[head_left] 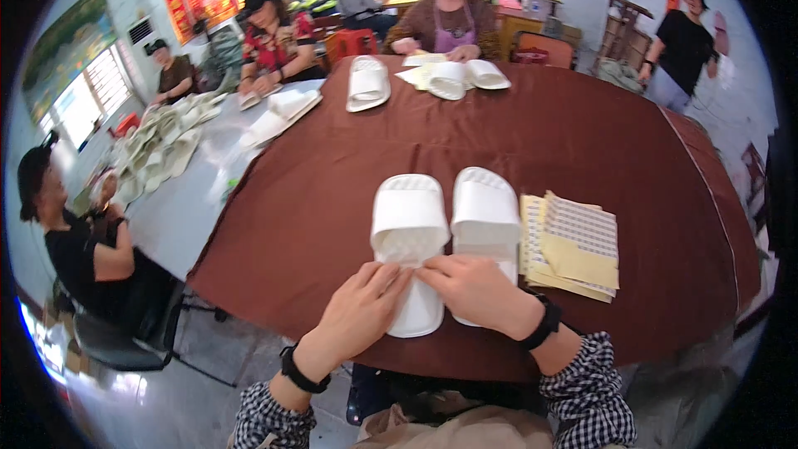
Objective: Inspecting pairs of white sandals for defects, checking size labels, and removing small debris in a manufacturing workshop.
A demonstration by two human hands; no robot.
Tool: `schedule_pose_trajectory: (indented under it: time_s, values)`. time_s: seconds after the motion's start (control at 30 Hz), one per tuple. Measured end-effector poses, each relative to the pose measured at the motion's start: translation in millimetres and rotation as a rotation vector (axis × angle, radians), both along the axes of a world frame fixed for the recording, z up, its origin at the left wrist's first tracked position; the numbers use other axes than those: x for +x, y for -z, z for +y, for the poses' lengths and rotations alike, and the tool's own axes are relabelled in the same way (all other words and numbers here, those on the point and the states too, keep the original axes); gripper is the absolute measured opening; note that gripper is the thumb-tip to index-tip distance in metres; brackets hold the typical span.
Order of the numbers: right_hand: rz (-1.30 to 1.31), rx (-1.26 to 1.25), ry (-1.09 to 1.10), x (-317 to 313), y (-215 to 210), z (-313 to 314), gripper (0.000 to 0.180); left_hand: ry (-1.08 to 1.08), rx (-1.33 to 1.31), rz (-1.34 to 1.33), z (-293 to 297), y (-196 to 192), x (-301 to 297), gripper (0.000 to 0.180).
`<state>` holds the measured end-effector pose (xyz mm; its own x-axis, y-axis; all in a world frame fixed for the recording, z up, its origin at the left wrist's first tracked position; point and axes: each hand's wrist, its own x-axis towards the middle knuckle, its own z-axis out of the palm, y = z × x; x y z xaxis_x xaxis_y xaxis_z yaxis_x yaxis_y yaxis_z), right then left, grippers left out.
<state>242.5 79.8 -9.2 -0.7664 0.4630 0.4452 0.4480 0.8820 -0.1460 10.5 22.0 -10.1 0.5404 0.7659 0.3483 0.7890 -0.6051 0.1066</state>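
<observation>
Two white open-toed slippers lie side by side on the brown cloth, toes pointing away from me. My left hand (363, 309) and my right hand (475, 289) meet over the insole of the left slipper (409, 214), just behind its strap. Both hands have their fingers drawn together, fingertips close to each other at the insole. Whatever is between them is too small or hidden to make out. Under my right hand and wrist, part of the right slipper (485, 212) is covered. A stack of pale yellow label sheets (579, 245) lies just right of that slipper.
The brown cloth (573, 133) covers the table. At its far side are more white slippers (368, 83) and a person (445, 21) working. A grey table (179, 208) on the left holds piled slippers (162, 141). Other people sit along it; one person (683, 50) stands far right.
</observation>
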Motion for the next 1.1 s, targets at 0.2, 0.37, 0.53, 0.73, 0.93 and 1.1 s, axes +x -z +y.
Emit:
schedule_pose_trajectory:
  time_s: [0.2,0.37,0.53,0.73,0.93,1.1]
  values:
    - [0.001,0.023,0.023,-14,18,4,0.032,-0.034,-0.028,-0.018,-4,-7,-3,0.054]
    - [0.002,0.013,0.057,-15,26,8,0.022,-0.033,0.027,0.02,-1,-2,1,0.049]
    - [0.002,0.015,0.026,-12,20,4,0.024,-0.022,0.024,0.034,-2,-3,2,0.05]
    - [0.005,0.01,0.038,-15,20,4,0.016,-0.018,0.031,0.025,-3,-1,-1,0.053]
    - [0.024,0.022,0.041,-13,22,5,0.014,-0.028,-0.034,0.014,-1,-6,4,0.054]
    - [0.029,0.04,0.031,-13,18,4,0.013,-0.024,-0.003,0.03,-2,-3,0,0.055]
